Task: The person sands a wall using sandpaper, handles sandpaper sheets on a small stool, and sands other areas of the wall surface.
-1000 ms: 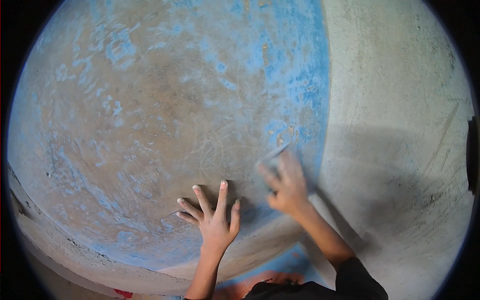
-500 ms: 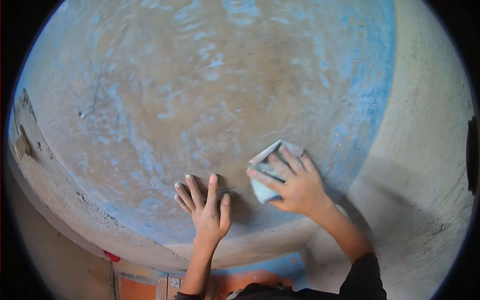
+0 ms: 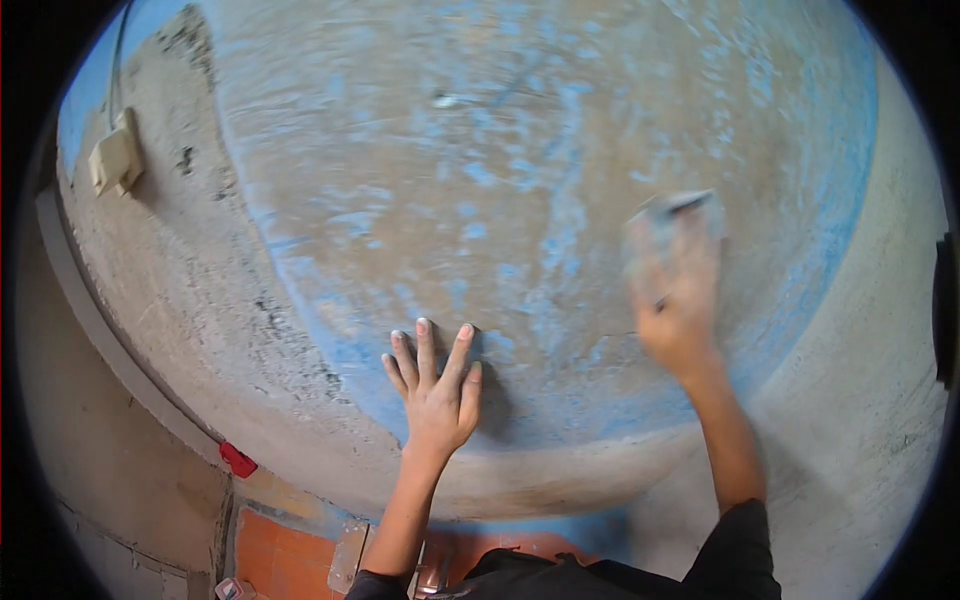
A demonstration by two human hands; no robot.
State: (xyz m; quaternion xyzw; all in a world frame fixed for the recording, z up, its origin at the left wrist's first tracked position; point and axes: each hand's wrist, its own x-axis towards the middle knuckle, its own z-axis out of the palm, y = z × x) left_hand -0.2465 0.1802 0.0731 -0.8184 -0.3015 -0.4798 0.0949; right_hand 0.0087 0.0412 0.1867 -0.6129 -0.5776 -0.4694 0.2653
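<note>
A folded sheet of sandpaper (image 3: 660,207), pale and smeared by motion, lies under the fingers of my right hand (image 3: 682,315). That hand holds the sheet against a wall (image 3: 390,215) with patchy blue paint worn down to brown-grey. Lower on the same wall, my left hand (image 3: 436,405) rests with fingers spread and fingertips touching the surface, holding nothing. The side of the sheet that faces the wall is hidden.
A beige electrical socket box (image 3: 115,160) with a cable sits on rough bare plaster at the left. A red object (image 3: 238,459) is low on the left. Orange tiles (image 3: 270,555) show below, and a plain grey wall (image 3: 850,420) stands on the right.
My right hand has moved up and to the right with the sandpaper. The view has shifted left, bringing more of the socket box in. My left hand stays spread on the wall.
</note>
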